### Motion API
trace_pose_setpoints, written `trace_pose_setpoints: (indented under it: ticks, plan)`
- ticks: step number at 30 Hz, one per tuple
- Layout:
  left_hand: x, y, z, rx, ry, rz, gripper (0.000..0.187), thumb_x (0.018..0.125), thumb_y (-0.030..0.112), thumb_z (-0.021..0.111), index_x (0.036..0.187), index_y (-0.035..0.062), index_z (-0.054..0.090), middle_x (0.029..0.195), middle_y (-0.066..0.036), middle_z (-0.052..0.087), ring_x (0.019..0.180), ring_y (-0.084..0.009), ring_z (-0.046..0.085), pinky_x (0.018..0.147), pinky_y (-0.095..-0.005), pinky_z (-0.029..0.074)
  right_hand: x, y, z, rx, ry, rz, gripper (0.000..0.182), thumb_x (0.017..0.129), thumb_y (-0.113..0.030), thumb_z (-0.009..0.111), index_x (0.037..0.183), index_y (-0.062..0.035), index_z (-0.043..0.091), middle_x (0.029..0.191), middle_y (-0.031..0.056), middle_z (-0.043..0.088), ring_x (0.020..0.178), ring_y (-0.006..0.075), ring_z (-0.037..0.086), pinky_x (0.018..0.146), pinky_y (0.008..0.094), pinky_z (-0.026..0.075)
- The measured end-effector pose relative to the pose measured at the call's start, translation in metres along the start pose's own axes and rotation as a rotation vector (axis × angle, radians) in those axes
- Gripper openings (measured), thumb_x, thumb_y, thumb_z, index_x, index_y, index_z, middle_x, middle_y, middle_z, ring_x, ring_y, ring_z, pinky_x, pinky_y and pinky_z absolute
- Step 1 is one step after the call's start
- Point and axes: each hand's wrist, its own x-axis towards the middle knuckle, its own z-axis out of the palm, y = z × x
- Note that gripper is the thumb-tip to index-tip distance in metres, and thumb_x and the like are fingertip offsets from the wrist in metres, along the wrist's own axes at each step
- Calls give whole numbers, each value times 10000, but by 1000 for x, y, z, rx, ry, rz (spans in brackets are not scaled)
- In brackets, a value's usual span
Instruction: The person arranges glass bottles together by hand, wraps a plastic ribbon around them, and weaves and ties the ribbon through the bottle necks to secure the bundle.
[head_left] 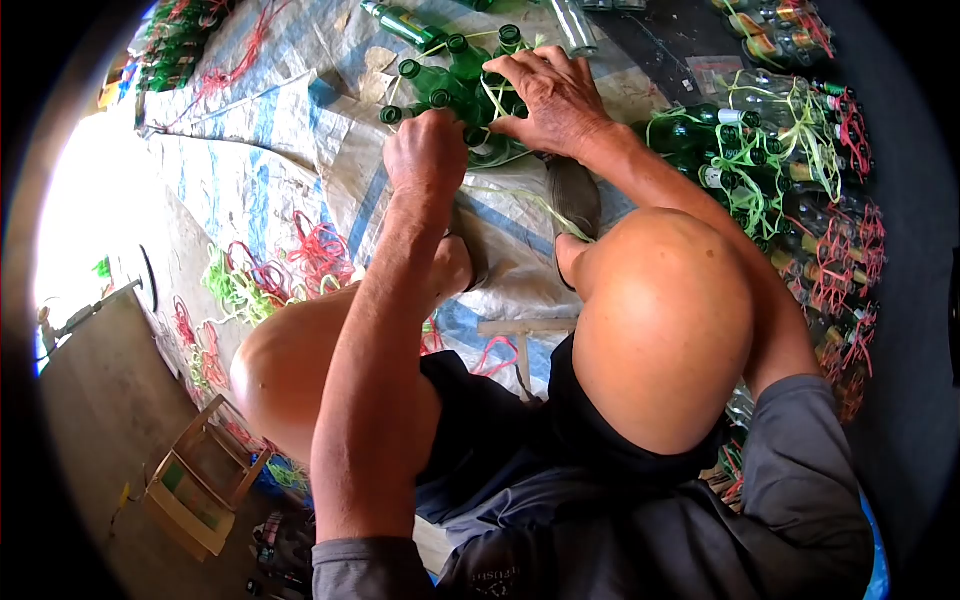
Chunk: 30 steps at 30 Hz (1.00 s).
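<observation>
A cluster of upright green glass bottles (430,80) stands on the sheet in front of my feet. Pale green plastic string (496,92) runs among the bottle necks. At the near side of the cluster, my left hand (427,152) is closed in a fist by the bottle tops; its fingertips and whatever they grip are hidden. My right hand (556,102) arches over the right side of the cluster, thumb and fingers spread apart near the bottle necks. A green bottle (405,26) lies on its side just beyond.
Tied bundles of bottles (715,150) line the right side, wrapped in green and red string. Loose red and green string (290,265) lies left of my legs on the striped sheet (240,165). A clear bottle (573,25) lies at the top. A wooden chair (205,480) is lower left.
</observation>
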Motion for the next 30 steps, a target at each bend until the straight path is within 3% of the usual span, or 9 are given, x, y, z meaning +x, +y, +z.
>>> trace_pose_setpoints:
  ticks: [4, 11, 15, 22, 25, 30]
  plan:
    - [-18, 13, 4, -118, 60, -204, 260, 953, 306, 657, 918, 76, 773, 865, -243, 724, 847, -457, 712, 778, -552, 565, 1, -1, 0, -12, -17, 12, 710, 752, -429, 881, 1367, -256, 569, 1310, -24, 646, 1295, 273, 513, 1014, 501, 394]
    - [-46, 30, 19, -317, 290, -388, 284, 952, 297, 649, 923, 48, 782, 868, -243, 730, 851, -464, 712, 767, -531, 560, 3, -1, 1, 1, -54, 36, 730, 751, -411, 889, 1384, -262, 558, 1348, -23, 627, 1328, 283, 498, 1039, 513, 391]
    - [-56, 37, 21, -519, 434, -406, 261, 935, 236, 700, 948, -12, 784, 848, -248, 737, 798, -424, 731, 742, -478, 561, 3, -1, 0, 22, -55, 39, 740, 748, -403, 893, 1391, -263, 554, 1357, -21, 622, 1327, 286, 496, 1044, 517, 389]
    - [-69, 36, 26, -802, 406, -505, 233, 931, 188, 713, 940, -37, 773, 775, -188, 752, 693, -229, 730, 695, -362, 557, 5, -5, -6, 22, -91, 46, 750, 748, -394, 886, 1406, -255, 555, 1339, 13, 640, 1335, 301, 498, 1074, 510, 397]
    - [-72, 31, 32, -936, 350, -554, 235, 958, 186, 746, 971, -44, 794, 764, -55, 740, 686, -109, 633, 675, -287, 516, 6, -5, -7, 26, -88, 41, 751, 745, -402, 885, 1404, -253, 559, 1334, 19, 645, 1330, 306, 503, 1074, 511, 403]
    - [-73, 25, 47, -1187, 320, -612, 222, 963, 169, 759, 982, -51, 774, 762, 4, 679, 661, -71, 552, 610, -250, 437, 7, -3, -3, 16, -83, 33, 756, 735, -425, 885, 1395, -246, 561, 1338, 12, 642, 1324, 310, 497, 1047, 530, 415]
